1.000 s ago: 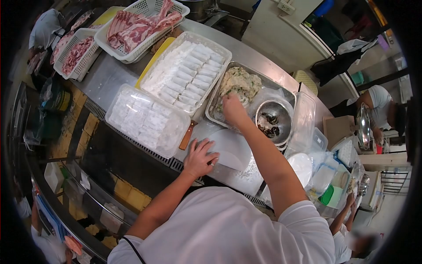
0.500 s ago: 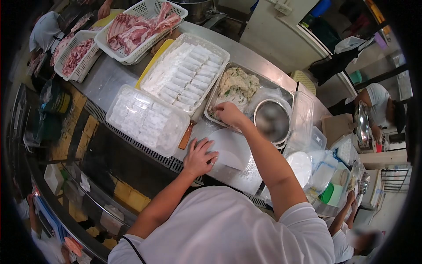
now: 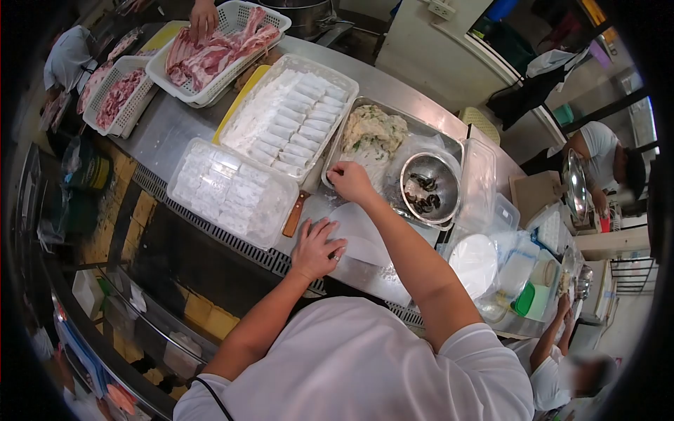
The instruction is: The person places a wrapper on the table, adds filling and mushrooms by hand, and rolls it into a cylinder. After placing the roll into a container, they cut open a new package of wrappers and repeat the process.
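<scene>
My left hand lies with fingers spread at the left edge of a thin white round wrapper sheet on the steel counter. Above the lower left corner of a metal tray, my right hand has its fingers curled together; whatever they hold is hidden. A pale filling mixture with green bits is heaped in that tray. A steel bowl with dark pieces in it sits at the tray's right end. Left of the tray, a plastic container holds white rolls in rows on white powder.
A lidded plastic box stands on the counter's near edge, beside a wooden-handled tool. White baskets of raw meat are at far left, with a co-worker's hand over one. White discs and plastic tubs stand right.
My right hand has shifted slightly left, its fingers drawn together at the tray's corner. My left hand stays nearly in place. A co-worker's hand has come over the meat basket.
</scene>
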`<action>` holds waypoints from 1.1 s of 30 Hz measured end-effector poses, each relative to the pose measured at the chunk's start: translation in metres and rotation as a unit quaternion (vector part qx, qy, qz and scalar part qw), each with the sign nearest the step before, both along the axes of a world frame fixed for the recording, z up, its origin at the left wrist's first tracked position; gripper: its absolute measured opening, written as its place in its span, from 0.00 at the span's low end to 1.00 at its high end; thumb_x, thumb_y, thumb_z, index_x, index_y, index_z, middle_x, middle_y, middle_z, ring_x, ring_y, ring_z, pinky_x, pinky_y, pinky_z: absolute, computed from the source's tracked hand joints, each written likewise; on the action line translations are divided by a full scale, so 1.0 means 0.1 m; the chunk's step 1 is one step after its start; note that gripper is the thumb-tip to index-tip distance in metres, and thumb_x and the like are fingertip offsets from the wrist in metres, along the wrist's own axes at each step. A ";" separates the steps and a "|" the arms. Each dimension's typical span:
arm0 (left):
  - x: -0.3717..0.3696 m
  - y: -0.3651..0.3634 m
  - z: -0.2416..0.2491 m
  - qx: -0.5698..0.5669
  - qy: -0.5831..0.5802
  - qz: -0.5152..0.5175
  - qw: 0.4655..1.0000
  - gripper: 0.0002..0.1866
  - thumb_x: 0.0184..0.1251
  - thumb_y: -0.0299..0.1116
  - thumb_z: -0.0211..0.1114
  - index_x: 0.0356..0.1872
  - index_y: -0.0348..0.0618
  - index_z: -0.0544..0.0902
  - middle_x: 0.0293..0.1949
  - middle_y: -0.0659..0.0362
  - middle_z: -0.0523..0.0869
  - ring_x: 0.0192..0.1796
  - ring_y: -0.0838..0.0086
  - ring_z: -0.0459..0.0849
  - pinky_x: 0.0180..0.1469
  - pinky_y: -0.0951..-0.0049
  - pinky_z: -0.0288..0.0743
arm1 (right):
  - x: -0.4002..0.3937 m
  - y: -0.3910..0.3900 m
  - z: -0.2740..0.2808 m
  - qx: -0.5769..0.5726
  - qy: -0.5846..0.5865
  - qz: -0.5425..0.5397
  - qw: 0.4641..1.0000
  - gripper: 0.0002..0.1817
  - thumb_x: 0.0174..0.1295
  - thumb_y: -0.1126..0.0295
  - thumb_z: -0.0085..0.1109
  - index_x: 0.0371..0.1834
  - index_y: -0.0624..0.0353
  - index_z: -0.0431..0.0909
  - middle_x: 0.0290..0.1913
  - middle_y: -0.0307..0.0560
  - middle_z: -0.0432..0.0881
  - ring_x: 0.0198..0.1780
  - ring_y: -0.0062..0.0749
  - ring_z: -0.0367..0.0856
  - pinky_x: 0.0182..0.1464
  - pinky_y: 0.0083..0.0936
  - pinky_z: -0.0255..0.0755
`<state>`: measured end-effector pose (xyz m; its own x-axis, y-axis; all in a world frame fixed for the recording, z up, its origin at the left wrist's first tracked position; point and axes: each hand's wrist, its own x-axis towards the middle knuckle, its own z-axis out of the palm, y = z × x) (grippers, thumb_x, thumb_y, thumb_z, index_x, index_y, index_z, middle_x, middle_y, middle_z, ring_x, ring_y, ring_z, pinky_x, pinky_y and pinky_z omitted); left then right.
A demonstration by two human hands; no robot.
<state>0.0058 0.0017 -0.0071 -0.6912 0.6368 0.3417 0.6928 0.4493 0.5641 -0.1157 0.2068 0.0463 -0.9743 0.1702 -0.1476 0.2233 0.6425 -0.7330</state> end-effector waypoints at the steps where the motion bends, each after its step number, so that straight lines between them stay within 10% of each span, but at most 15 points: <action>1: 0.01 0.00 -0.01 0.001 0.000 0.001 1.000 0.10 0.67 0.40 0.76 0.47 0.60 0.96 0.71 0.55 0.85 0.78 0.52 0.77 0.81 0.30 0.61 | 0.00 0.01 0.01 -0.001 0.002 0.007 1.000 0.15 0.69 0.60 0.69 0.42 0.64 0.92 0.41 0.65 0.92 0.46 0.62 0.92 0.51 0.50 0.84; 12: 0.00 -0.02 -0.03 0.004 -0.040 0.005 0.999 0.15 0.68 0.38 0.73 0.53 0.47 0.89 0.70 0.55 0.86 0.80 0.55 0.75 0.86 0.33 0.53 | 0.51 0.43 0.54 -0.236 -0.137 0.045 0.961 0.12 0.73 0.63 0.71 0.42 0.61 0.92 0.30 0.32 0.84 0.34 0.17 0.75 0.38 0.27 0.72; 24: -0.03 -0.02 -0.07 0.032 -0.040 0.002 0.999 0.06 0.62 0.30 0.73 0.38 0.49 0.86 0.68 0.55 0.88 0.79 0.55 0.78 0.86 0.33 0.55 | 2.07 -0.18 0.03 0.188 0.138 0.108 0.966 0.08 0.62 0.76 0.68 0.43 0.60 0.91 0.48 0.52 0.91 0.53 0.50 0.86 0.59 0.41 0.82; 33: -0.02 -0.03 -0.02 0.028 -0.043 -0.003 0.999 0.06 0.62 0.29 0.73 0.39 0.48 0.86 0.68 0.55 0.88 0.80 0.55 0.77 0.86 0.35 0.54 | 2.16 -0.14 -0.03 0.107 0.135 0.085 0.981 0.09 0.62 0.73 0.70 0.45 0.61 0.91 0.46 0.50 0.89 0.54 0.53 0.86 0.60 0.44 0.82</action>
